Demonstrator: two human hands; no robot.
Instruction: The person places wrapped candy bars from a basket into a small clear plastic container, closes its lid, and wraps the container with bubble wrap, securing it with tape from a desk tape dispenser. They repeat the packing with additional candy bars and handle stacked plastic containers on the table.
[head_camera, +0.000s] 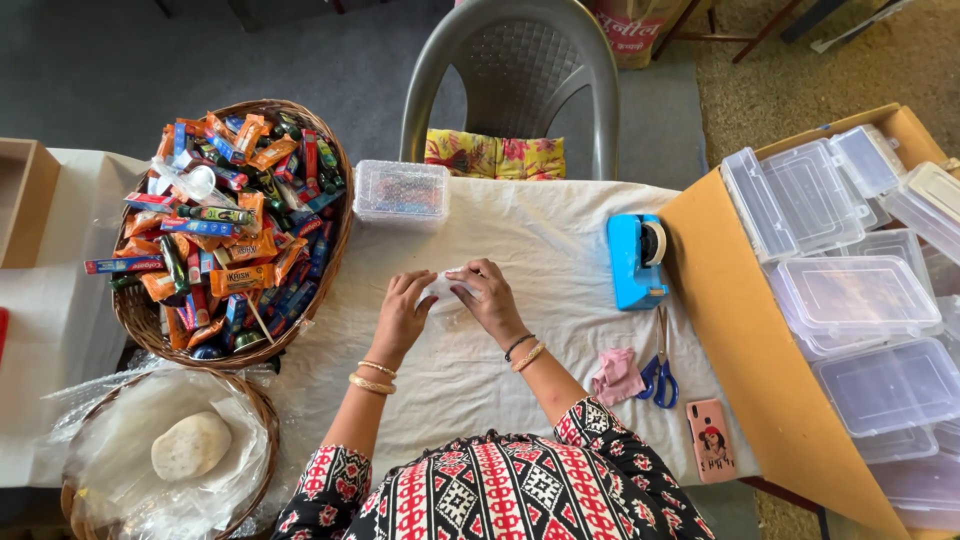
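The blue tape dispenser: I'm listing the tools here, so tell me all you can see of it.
The blue tape dispenser looks like plastic, a blocky body with a roll of tape set in its far end. It lies on the white tablecloth, right of both hands, near the brown board's edge. The scissors lie just nearer the person. Nothing touches it.

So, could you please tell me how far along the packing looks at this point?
Done: one filled box sits closed by the chair. In hand: both hands, left and right, hold a small clear wrap on the cloth. Left: the basket is heaped with packets and many boxes lie empty.
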